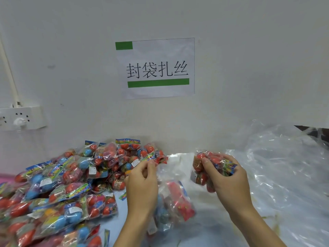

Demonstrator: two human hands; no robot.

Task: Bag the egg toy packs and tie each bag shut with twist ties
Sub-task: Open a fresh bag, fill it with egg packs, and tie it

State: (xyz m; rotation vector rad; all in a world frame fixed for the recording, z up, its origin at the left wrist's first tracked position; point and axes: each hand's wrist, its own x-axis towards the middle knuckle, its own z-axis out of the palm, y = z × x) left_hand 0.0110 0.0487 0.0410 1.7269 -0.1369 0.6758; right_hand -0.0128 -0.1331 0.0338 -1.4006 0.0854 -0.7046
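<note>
A heap of egg toy packs, red and blue eggs in clear wrappers, covers the left of the blue table. My right hand grips a bundle of red egg packs lifted off the table. My left hand pinches the rim of a clear plastic bag at the heap's right edge. Several packs show inside that bag, below and between my hands.
A big crumpled sheet of clear plastic bags fills the right side. The white wall close behind carries a paper sign. A power strip hangs at the left. A pink object shows at the left edge.
</note>
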